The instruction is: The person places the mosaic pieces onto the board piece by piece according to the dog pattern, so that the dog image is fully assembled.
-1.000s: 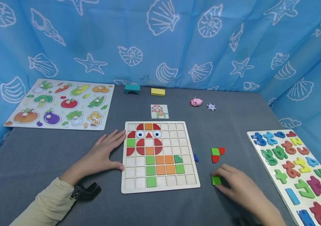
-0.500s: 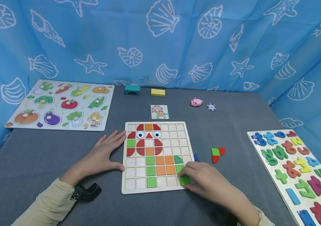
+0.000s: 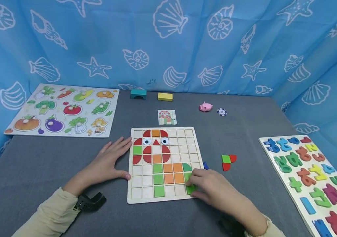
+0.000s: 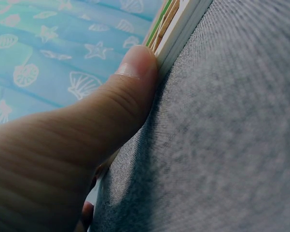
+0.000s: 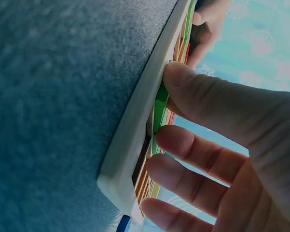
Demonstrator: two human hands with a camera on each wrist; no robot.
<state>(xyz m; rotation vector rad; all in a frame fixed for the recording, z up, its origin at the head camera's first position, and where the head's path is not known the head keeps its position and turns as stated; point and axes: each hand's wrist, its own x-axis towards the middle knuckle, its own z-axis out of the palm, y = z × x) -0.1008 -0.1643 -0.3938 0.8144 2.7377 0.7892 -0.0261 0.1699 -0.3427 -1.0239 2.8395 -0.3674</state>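
A wooden grid board [image 3: 168, 200] lies in the middle of the table, partly filled with red, orange and green tiles and two eye tiles. With spread fingers, my left hand [image 3: 109, 163] touches its left edge; in the left wrist view the thumb [image 4: 135, 72] presses on the board's side. Over the lower right part of the board, my right hand [image 3: 213, 189] pinches a green square tile [image 3: 190, 189] at a bottom-row cell. That tile looks tilted in the right wrist view, by the thumb [image 5: 188, 87]. My right fingers partly cover the green square above it.
Right of the board lie a blue piece [image 3: 205, 165], a green square [image 3: 226, 159] and two red quarter-rounds. A small pattern card [image 3: 167, 117] lies behind the board. Farther out are a vegetable puzzle [image 3: 59, 112], a number puzzle [image 3: 307, 177], a toy pig [image 3: 205, 107] and two blocks.
My right hand has carried the green square tile from the table at the right leftward to the board's bottom row. My left hand has stayed at the board's left edge.
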